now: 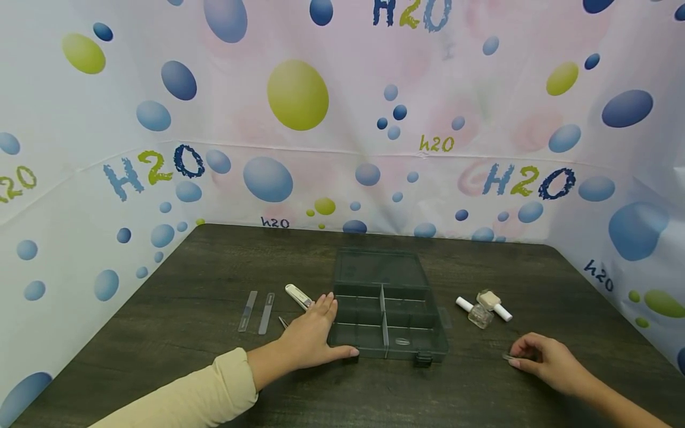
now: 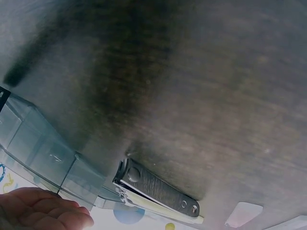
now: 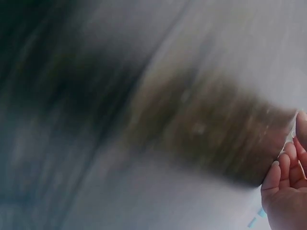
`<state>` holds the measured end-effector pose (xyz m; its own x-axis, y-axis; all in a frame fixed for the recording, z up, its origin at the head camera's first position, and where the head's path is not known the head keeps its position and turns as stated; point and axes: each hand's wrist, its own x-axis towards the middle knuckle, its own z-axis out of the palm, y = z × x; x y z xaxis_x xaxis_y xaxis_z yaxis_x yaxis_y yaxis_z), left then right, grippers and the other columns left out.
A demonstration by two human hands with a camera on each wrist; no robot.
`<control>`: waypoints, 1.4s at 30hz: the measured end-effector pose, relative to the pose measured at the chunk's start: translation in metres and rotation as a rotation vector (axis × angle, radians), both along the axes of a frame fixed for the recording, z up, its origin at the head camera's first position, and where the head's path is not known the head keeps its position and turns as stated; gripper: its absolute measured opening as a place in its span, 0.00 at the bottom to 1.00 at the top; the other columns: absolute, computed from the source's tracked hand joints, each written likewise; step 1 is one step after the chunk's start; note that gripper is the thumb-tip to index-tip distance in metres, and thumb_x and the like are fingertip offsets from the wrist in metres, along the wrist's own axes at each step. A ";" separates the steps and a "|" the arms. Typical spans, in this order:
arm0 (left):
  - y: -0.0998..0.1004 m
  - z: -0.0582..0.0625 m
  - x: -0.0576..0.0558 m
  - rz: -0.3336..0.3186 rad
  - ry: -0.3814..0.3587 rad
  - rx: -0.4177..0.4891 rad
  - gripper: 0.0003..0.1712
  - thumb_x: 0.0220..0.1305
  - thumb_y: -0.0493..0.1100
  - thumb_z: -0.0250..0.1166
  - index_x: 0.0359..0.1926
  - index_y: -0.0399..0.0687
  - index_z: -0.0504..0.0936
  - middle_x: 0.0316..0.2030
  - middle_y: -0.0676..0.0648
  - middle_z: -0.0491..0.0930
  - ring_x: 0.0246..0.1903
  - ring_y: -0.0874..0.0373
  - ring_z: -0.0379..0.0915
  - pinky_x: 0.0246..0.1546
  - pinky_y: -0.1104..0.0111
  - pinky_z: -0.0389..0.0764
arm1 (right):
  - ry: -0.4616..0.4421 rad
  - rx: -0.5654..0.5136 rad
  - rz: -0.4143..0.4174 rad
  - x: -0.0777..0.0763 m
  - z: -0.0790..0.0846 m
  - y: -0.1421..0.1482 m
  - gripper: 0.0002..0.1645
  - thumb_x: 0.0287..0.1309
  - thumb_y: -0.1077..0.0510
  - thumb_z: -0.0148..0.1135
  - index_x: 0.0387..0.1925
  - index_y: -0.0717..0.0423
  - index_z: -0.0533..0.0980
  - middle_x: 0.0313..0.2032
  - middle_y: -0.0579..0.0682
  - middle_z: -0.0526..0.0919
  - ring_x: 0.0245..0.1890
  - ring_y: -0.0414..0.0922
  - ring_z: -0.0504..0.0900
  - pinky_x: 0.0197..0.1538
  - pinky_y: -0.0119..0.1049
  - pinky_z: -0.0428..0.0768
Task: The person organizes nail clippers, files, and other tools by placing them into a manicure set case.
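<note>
Right hand [image 1: 546, 361]: pinched a small, thin, clear piece [image 1: 506, 357], right of the open, translucent dark-green plastic compartment box [image 1: 369, 333]. Left hand [image 1: 309, 334]: rested, fingers extended, at the box's left side. Apparent step: pickup; next move seemingly called for a light, steady grip.

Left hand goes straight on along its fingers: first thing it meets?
Most likely the smoky plastic compartment box, at its left side or open lid; in the head view the left hand overlaps that side, so any gap is unclear.
</note>
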<state>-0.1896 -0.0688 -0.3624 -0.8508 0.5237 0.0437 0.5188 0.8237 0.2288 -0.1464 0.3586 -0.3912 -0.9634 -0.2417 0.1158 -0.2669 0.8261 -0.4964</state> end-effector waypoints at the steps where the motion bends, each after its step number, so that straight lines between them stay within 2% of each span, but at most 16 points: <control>1: 0.000 0.000 0.000 -0.002 0.000 -0.001 0.55 0.50 0.71 0.56 0.64 0.32 0.59 0.66 0.35 0.53 0.67 0.44 0.50 0.60 0.55 0.65 | -0.002 -0.004 0.003 0.000 0.000 -0.001 0.08 0.48 0.59 0.65 0.27 0.57 0.74 0.23 0.36 0.73 0.22 0.25 0.67 0.22 0.27 0.68; 8: 0.001 0.002 0.001 0.000 -0.004 -0.003 0.55 0.50 0.71 0.57 0.64 0.32 0.59 0.66 0.35 0.54 0.66 0.43 0.51 0.60 0.54 0.65 | -0.083 -0.002 0.004 -0.001 0.006 -0.008 0.09 0.51 0.56 0.64 0.29 0.58 0.74 0.24 0.40 0.74 0.22 0.26 0.66 0.24 0.27 0.68; 12: 0.001 0.003 0.001 -0.002 0.003 -0.009 0.54 0.50 0.71 0.57 0.63 0.31 0.60 0.66 0.34 0.55 0.66 0.43 0.52 0.59 0.54 0.66 | -0.132 -0.044 0.048 -0.002 0.009 -0.012 0.11 0.53 0.56 0.62 0.30 0.60 0.74 0.24 0.41 0.75 0.23 0.26 0.68 0.24 0.28 0.70; 17: 0.001 0.003 0.002 -0.005 0.000 -0.010 0.54 0.50 0.71 0.57 0.63 0.31 0.60 0.66 0.34 0.55 0.66 0.43 0.52 0.60 0.55 0.66 | -0.149 -0.059 0.062 -0.002 0.011 -0.018 0.10 0.54 0.56 0.61 0.31 0.61 0.74 0.25 0.42 0.76 0.22 0.26 0.69 0.24 0.28 0.70; 22: 0.000 0.003 0.002 -0.008 -0.003 -0.007 0.54 0.50 0.70 0.57 0.63 0.31 0.60 0.66 0.34 0.55 0.66 0.43 0.52 0.59 0.54 0.66 | -0.105 -0.070 0.036 -0.003 0.015 -0.027 0.10 0.53 0.57 0.62 0.31 0.60 0.74 0.25 0.43 0.76 0.23 0.26 0.69 0.24 0.28 0.72; 27: 0.001 0.004 0.002 -0.006 0.006 -0.011 0.54 0.50 0.71 0.57 0.63 0.31 0.60 0.66 0.34 0.55 0.66 0.43 0.52 0.59 0.54 0.66 | -0.033 -0.090 -0.026 -0.006 0.025 -0.039 0.10 0.50 0.57 0.64 0.31 0.60 0.76 0.26 0.43 0.78 0.24 0.26 0.71 0.27 0.27 0.75; 30: 0.000 0.003 0.001 -0.007 0.006 -0.008 0.54 0.50 0.70 0.57 0.63 0.31 0.60 0.66 0.34 0.55 0.66 0.43 0.52 0.58 0.54 0.67 | 0.000 -0.112 -0.036 -0.007 0.030 -0.045 0.10 0.50 0.58 0.64 0.32 0.61 0.76 0.27 0.44 0.79 0.25 0.27 0.73 0.27 0.27 0.76; 35: 0.000 0.003 0.002 -0.008 0.008 -0.005 0.54 0.50 0.70 0.57 0.63 0.31 0.60 0.66 0.34 0.55 0.66 0.43 0.52 0.57 0.54 0.68 | 0.051 -0.156 -0.025 -0.011 0.036 -0.057 0.09 0.50 0.60 0.64 0.33 0.62 0.76 0.27 0.45 0.78 0.24 0.27 0.73 0.27 0.27 0.75; 42: 0.000 0.003 0.001 -0.008 0.012 0.000 0.54 0.50 0.71 0.57 0.63 0.31 0.60 0.66 0.34 0.55 0.66 0.42 0.52 0.57 0.54 0.68 | 0.130 -0.202 0.041 -0.017 0.040 -0.076 0.06 0.49 0.62 0.64 0.31 0.60 0.77 0.25 0.42 0.77 0.23 0.27 0.71 0.25 0.27 0.73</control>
<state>-0.1882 -0.0684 -0.3599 -0.8457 0.5309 0.0538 0.5285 0.8194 0.2221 -0.1632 0.2823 -0.3508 -0.9270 -0.2399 0.2883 -0.3709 0.7007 -0.6095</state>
